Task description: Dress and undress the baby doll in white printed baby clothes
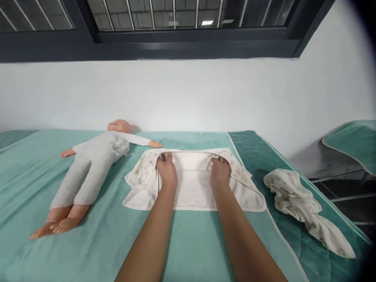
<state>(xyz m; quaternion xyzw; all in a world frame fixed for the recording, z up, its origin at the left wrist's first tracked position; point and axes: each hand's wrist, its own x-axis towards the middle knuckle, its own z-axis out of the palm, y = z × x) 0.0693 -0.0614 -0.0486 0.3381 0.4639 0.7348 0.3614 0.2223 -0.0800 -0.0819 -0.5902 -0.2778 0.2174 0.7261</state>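
A white baby top [194,192] with a small print lies spread open on the green sheet in front of me. My left hand [167,170] pinches the edge of its left front panel, fingers curled around the fabric. On the other side, my right hand [219,171] grips the right panel's edge in the same way. Between my hands the plain white inside of the garment shows. A baby doll [100,156] in a white bodysuit lies on its back to the left, one arm stretched toward the top. My fingertips are partly hidden by cloth.
To the right lies a crumpled printed baby garment [305,207] on the darker green cover [252,156]. A white wall [188,94] and a dark barred window frame [188,47] stand behind. Another green-covered surface [352,141] is at the far right.
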